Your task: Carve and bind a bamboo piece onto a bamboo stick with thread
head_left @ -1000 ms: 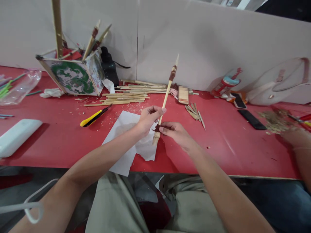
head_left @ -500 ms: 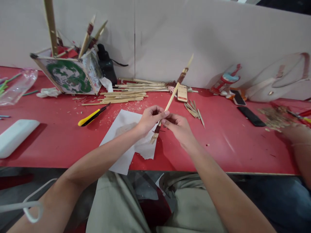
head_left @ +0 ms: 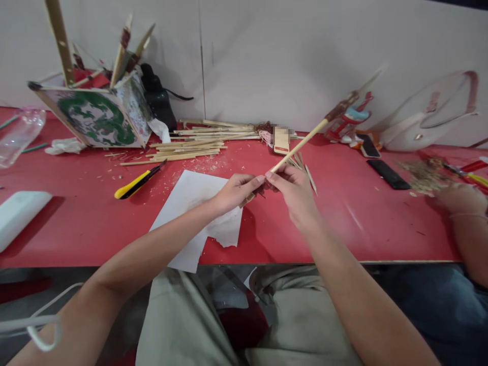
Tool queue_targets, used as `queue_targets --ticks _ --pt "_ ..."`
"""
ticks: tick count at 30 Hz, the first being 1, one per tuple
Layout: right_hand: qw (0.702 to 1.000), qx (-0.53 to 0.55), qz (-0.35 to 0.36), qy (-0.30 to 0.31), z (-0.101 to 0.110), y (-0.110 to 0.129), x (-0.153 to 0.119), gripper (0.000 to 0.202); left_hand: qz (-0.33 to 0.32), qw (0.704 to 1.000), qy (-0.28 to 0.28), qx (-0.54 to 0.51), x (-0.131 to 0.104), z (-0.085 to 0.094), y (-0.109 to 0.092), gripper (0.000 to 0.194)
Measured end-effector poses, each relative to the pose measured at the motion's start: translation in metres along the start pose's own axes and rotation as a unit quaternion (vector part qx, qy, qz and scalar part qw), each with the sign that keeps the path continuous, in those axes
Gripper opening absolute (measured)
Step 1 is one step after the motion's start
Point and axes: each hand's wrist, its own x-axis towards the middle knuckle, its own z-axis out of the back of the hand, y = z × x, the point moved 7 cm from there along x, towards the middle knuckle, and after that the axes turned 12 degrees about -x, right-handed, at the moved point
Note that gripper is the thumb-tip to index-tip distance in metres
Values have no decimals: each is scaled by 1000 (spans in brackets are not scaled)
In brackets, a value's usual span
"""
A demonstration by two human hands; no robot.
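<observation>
L hand (head_left: 241, 192) & R hand (head_left: 295, 189) both pinched on wrapped stick (head_left: 305, 142), thumbs nearly touching; stick tilted up to R, over red table (head_left: 343, 223), lower end above white paper (head_left: 186, 208). Yellow cutter (head_left: 133, 186) on table L of paper, bamboo strips (head_left: 190, 148) behind, phone w/ lit screen (head_left: 281, 141) just beside strips' R end

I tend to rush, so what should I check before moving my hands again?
1. Left hand gripping the stick: ok.
2. Right hand gripping it too: ok.
3. Lower binding tight: cannot tell, fingers cover most of it.
4. Yellow knife away from both hands: ok, it lies off to the left.
5. Knife blade retracted: cannot tell.
6. Tabletop swept of shavings: not ok.
</observation>
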Motion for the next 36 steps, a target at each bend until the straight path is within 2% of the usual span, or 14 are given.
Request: queue_targets --ticks 5,10,18,23,31,36 --pt "1000 5 1 5 -1 -1 0 21 -5 1000 6 7 0 -2 4 56" --pt "1000 -4 10 -24 4 0 1 23 -7 1000 -1 10 0 -3 7 59" --pt "998 -20 20 -51 11 -2 0 24 14 1000 4 27 -1 -5 6 58" --pt "998 -22 22 -63 13 -7 0 24 48 999 5 17 0 -3 14 61" --pt "998 34 -22 -49 12 -20 2 21 44 998 -11 -54 0 0 16 65" --pt "999 30 -18 -27 10 -19 -1 22 6 999 -20 -28 2 4 9 63"
